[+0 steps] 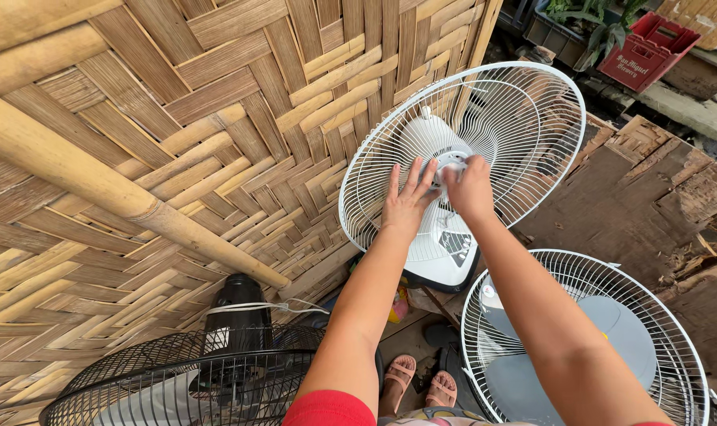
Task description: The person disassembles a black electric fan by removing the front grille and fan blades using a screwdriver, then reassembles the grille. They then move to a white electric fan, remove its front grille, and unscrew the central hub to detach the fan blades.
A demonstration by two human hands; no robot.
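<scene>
- Looking down from head height, two bare arms reach forward to a white fan [453, 260] leaning upright against a woven bamboo wall [216, 118].
- Only the rear guard [524, 118] of this fan is on; its front is open, and no blade can be seen on the hub [451, 160].
- Left hand [407, 203] lies flat against the motor housing, just left of the hub, fingers spread wide and gripping nothing; it seems to brace the fan.
- Right hand [470, 188] is curled around the small hub piece at the centre, fingertips pinched narrow on it.
- So the hub sits inside the right hand's grip, and just beside the left fingertips.
- Possible trouble: the fan appears only propped against the wall, so a hard twist at the hub could make it slide or tip sideways.
- Possible trouble: the hub piece is small and could slip from the fingertips and drop towards the sandalled feet [418, 379] below.
- Possible trouble: a slipping hand could hit the thin guard wires close around both hands.
- Nearby, a second white fan guard with a grey blade [595, 347] stands at lower right, close under the right arm.
- At lower left stands a black fan [216, 371], and a red crate [649, 49] is far off at upper right.
</scene>
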